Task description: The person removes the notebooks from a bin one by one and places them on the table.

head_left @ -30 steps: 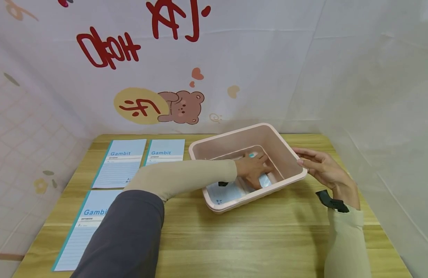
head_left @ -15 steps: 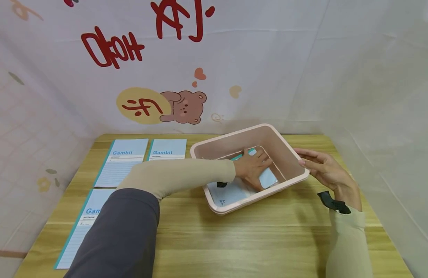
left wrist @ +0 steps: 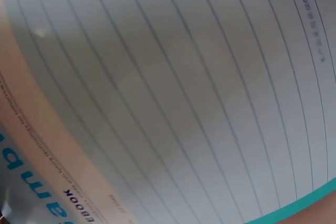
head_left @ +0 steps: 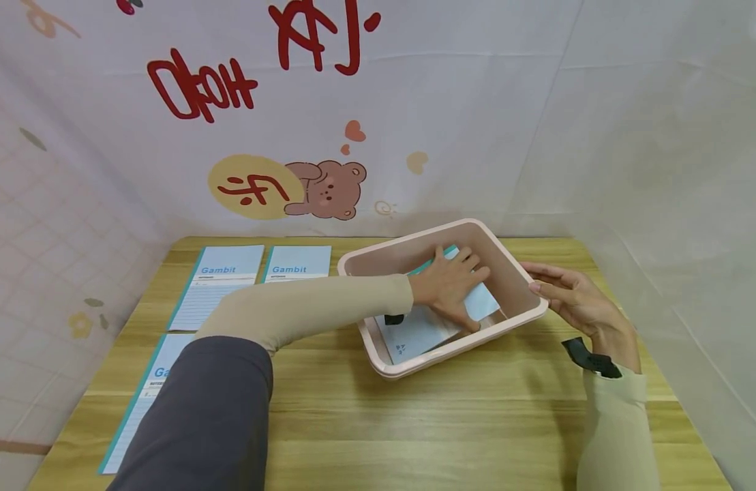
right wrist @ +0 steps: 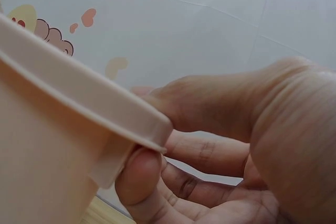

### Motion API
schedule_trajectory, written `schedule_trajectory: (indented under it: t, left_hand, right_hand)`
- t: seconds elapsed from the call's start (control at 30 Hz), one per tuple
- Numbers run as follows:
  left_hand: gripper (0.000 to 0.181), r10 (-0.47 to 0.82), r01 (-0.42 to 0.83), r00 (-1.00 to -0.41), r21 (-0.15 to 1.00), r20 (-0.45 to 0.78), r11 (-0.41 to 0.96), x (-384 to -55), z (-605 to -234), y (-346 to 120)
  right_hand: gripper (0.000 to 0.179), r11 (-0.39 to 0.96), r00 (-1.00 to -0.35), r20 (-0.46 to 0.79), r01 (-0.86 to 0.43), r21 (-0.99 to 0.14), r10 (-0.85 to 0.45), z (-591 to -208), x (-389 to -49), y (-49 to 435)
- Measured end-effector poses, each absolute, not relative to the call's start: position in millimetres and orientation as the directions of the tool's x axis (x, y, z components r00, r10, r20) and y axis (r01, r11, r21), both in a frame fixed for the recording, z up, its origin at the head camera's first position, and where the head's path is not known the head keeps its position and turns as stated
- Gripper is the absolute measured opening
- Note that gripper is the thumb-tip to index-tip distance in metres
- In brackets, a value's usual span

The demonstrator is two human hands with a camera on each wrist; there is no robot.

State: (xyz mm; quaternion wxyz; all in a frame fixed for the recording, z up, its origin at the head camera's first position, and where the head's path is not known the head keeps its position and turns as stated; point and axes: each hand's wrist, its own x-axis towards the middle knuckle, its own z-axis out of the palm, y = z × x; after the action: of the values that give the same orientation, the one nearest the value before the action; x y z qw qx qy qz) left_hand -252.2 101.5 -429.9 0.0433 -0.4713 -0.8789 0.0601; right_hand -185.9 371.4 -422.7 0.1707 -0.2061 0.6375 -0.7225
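A pale pink plastic bin (head_left: 476,334) sits at an angle on the table. Inside it, my left hand (head_left: 454,283) spans a notebook (head_left: 414,331) from above, thumb at the near edge and fingers spread to the far edge. The notebook has a white lined cover and a teal spine. It lies tilted in the bin, partly hidden by the hand and sleeve. Its lined cover (left wrist: 178,98) fills the left wrist view. My right hand (head_left: 574,300) pinches the bin's right corner, thumb over the rim (right wrist: 89,93) and fingers curled underneath.
Three more Gambit notebooks lie on the wooden table (head_left: 451,423) at left: one at the back left (head_left: 215,290), another beside it (head_left: 299,262), and one in front (head_left: 144,402) partly under my left arm. A printed white curtain (head_left: 463,109) hangs behind.
My left hand has lifted the notebook slightly from the bin's bottom, and more of its cover shows. The right hand keeps its hold on the rim. The view has shifted a little.
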Motion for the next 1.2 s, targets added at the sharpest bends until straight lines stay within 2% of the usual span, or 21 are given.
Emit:
schedule_trajectory:
  t: [0.37,0.53,0.73,1.2]
  left_hand:
    - [0.089,0.81,0.806,-0.585,-0.074,0.045,0.587,-254.0,-395.1,101.5]
    - [0.096,0.798,0.796,-0.602,-0.047,0.033,0.603,-253.3,-375.7,100.1]
    - [0.106,0.781,0.778,-0.622,-0.071,0.053,0.625,-250.7,-356.4,95.6]
    - [0.092,0.76,0.76,-0.63,-0.074,0.16,0.645,-244.0,-317.4,82.6]
  right_hand:
    - [0.045,-0.132,-0.861,0.068,-0.001,-0.991,-0.504,-419.2,-185.3,370.0]
    - [0.045,-0.136,-0.862,0.07,-0.001,-0.991,-0.502,-418.7,-185.9,369.7]
    - [0.045,-0.128,-0.863,0.075,-0.012,-0.992,-0.5,-418.6,-186.6,367.4]
    - [0.046,-0.126,-0.842,0.089,-0.025,-0.992,-0.533,-418.0,-182.1,370.2]
